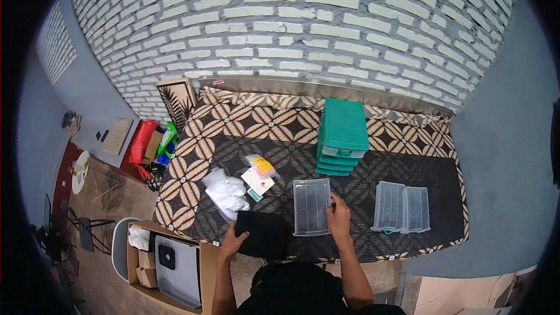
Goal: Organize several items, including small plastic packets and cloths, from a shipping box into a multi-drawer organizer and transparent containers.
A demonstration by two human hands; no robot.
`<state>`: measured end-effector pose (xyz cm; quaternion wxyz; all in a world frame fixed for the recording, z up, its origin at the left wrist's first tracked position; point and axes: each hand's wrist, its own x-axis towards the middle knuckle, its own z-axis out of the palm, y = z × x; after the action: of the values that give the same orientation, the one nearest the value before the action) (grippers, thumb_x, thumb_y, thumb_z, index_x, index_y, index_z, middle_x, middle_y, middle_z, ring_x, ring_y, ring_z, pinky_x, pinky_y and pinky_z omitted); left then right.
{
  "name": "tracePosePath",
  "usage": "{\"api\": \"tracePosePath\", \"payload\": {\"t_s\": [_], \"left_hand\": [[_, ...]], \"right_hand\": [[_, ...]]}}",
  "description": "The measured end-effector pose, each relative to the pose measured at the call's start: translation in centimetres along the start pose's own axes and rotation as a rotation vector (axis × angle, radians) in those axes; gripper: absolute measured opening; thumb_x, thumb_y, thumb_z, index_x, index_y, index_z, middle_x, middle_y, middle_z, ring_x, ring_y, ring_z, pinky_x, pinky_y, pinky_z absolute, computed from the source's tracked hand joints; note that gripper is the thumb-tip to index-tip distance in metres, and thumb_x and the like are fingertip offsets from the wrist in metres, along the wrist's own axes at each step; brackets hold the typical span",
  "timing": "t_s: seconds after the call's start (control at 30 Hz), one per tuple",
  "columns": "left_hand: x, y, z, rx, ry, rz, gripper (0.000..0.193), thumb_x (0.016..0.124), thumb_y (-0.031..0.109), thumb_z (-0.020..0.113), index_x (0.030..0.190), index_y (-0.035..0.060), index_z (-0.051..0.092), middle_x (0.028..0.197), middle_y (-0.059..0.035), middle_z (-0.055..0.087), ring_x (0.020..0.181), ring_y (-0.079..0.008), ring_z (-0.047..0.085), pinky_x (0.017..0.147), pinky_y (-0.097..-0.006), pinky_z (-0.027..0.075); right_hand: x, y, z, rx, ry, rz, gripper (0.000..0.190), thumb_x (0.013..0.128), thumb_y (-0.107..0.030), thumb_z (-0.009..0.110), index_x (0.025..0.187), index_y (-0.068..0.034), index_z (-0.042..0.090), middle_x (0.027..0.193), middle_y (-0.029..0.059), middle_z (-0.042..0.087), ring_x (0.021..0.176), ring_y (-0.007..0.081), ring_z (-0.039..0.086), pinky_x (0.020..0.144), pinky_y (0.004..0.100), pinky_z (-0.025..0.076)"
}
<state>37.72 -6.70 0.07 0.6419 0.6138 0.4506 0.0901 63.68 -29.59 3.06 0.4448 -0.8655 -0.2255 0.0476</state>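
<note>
My left hand (pixel 234 241) grips the left edge of a folded black item (pixel 264 234), perhaps cloth, with the thumb on top. It lies at the table's front edge. To its right is a clear plastic compartment box (pixel 311 208), and my right hand (pixel 339 219) holds that box by its right side. Farther right, a second clear compartment box (pixel 389 208) lies opened out flat, with a small green latch at its front. Beyond my left hand are crumpled white plastic bags (pixel 225 194), a white card (pixel 258 181) and a small packet with a yellow label (pixel 263 166).
A stack of green plastic boxes (pixel 345 127) stands toward the back of the patterned tablecloth (pixel 271 124). On the floor at left is an open cardboard box (pixel 208 267) holding a grey panel (pixel 177 280). A framed leaf picture (pixel 177 96) leans by the brick wall (pixel 288 30).
</note>
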Motion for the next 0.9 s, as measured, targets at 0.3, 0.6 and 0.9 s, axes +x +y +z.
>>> {"api": "tracePosePath", "payload": {"t_s": [0.3,0.6,0.9], "left_hand": [[-1.3,1.0,0.8,0.314,0.393,0.505,0.034,0.079,0.000,0.066,0.112,0.0000,0.055,0.100,-0.0160,0.057,0.093,-0.0289,0.056,0.087,-0.0365,0.044],[-0.3,3.3,1.6,0.265,0.349,0.642,0.028,0.083,-0.003,0.063,0.111,0.0038,0.058,0.095,-0.0087,0.057,0.083,-0.0181,0.054,0.071,-0.0290,0.046],[-0.1,2.5,0.6,0.178,0.267,0.609,0.031,0.082,-0.004,0.063,0.112,0.0016,0.057,0.102,-0.0106,0.059,0.085,-0.0205,0.056,0.068,-0.0308,0.046]], "right_hand": [[-0.9,-5.0,3.4,-0.339,0.233,-0.157,0.035,0.083,-0.001,0.062,0.118,-0.003,0.059,0.105,0.0182,0.061,0.102,0.0349,0.057,0.089,0.0414,0.045],[0.6,-9.4,15.0,-0.138,-0.338,-0.595,0.043,0.078,0.003,0.060,0.120,-0.007,0.059,0.117,0.0161,0.051,0.108,0.0350,0.051,0.087,0.0426,0.047],[4.9,-9.0,17.9,-0.444,-0.485,-0.752,0.051,0.074,-0.002,0.067,0.123,-0.014,0.058,0.116,0.0131,0.047,0.109,0.0331,0.052,0.081,0.0439,0.049]]}}
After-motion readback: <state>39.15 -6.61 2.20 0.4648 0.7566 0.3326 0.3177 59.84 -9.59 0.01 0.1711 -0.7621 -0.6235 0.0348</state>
